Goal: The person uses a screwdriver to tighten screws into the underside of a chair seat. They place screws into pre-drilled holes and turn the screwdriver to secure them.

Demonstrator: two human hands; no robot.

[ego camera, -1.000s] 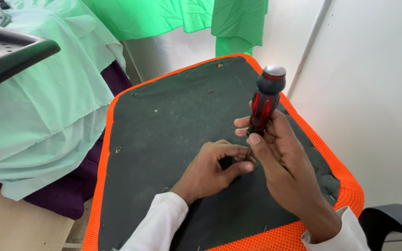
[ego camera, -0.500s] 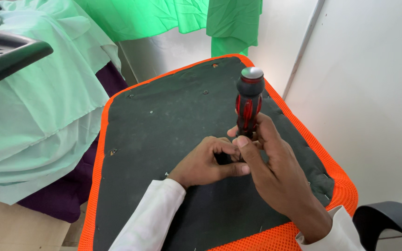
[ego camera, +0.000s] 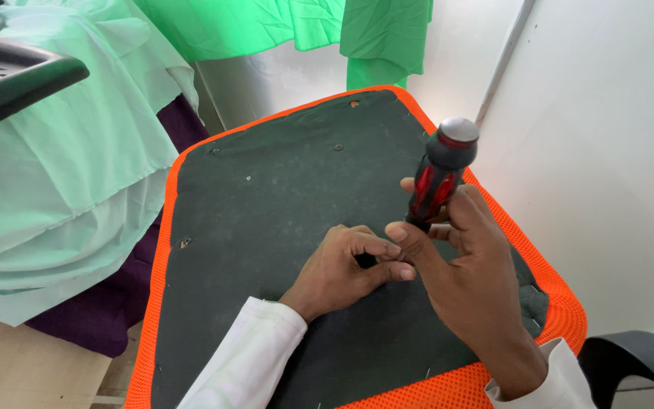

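both hands on panel (ego camera: 281, 189), left hand (ego camera: 342, 269) beside right hand (ego camera: 471, 280); screwdriver (ego camera: 439, 176) upright in right hand; draped cloth (ego camera: 62, 174) left of panel, wall (ego camera: 607, 151) right.

Pale green cloth (ego camera: 62, 174) drapes at left, bright green fabric (ego camera: 281, 26) hangs behind, beside a white wall (ego camera: 607, 151).

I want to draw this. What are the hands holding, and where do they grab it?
The right hand holds a red-and-black screwdriver by the lower part of its handle. The left hand pinches something at its tip, too hidden to tell.
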